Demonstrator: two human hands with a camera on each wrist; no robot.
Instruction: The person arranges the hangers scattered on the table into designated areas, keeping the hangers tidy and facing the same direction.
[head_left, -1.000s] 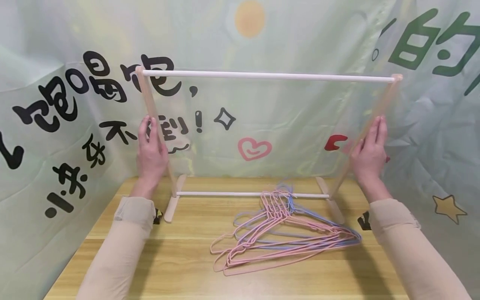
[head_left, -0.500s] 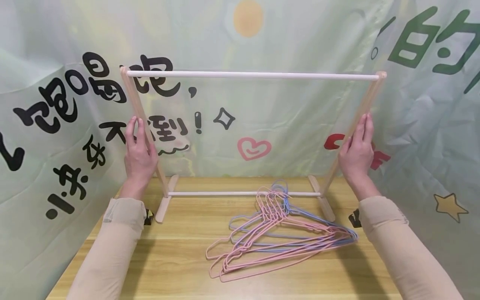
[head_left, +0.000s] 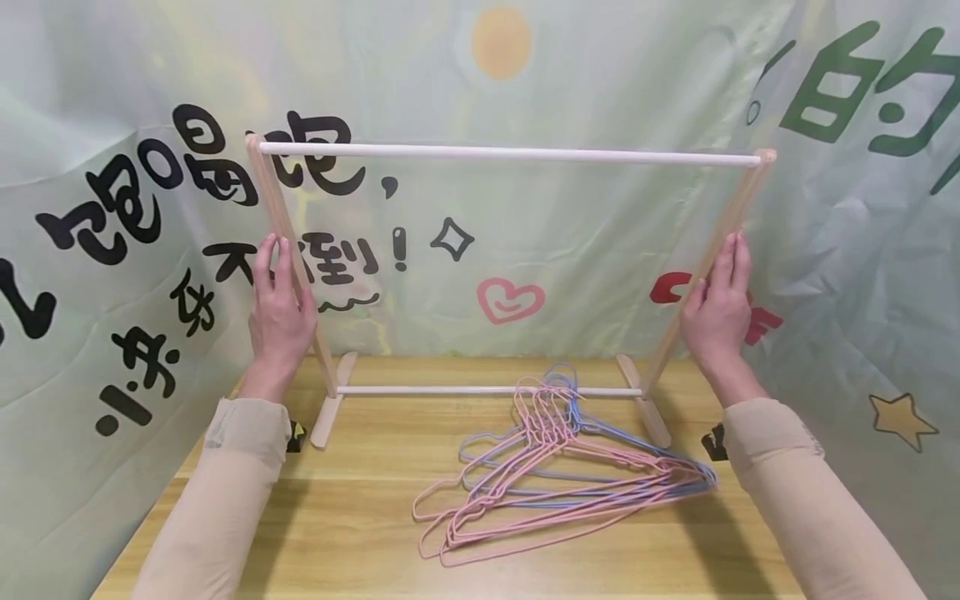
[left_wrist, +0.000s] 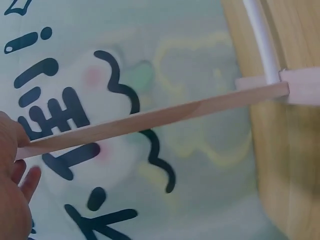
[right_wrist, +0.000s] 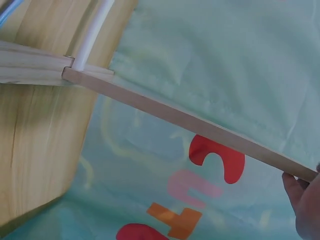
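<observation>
A small clothes rack with pale wooden uprights and white rails stands upright on the table. My left hand grips the left upright, thumb on one side and fingers on the other. On the opposite side, the right upright is held by my right hand at about the same height. A tangle of pink hangers and blue hangers lies in front of the rack. Their hooks overlap the lower rail in the head view.
The wood-grain table reaches back to a printed pale green curtain that surrounds it at the back and sides. Dark tabs lie beside both feet of the rack, the left one near my sleeve.
Between the first two frames the rack slid left along the table with both hands on it. The hangers shifted slightly left. Since then, rack and hands have stayed nearly still.
</observation>
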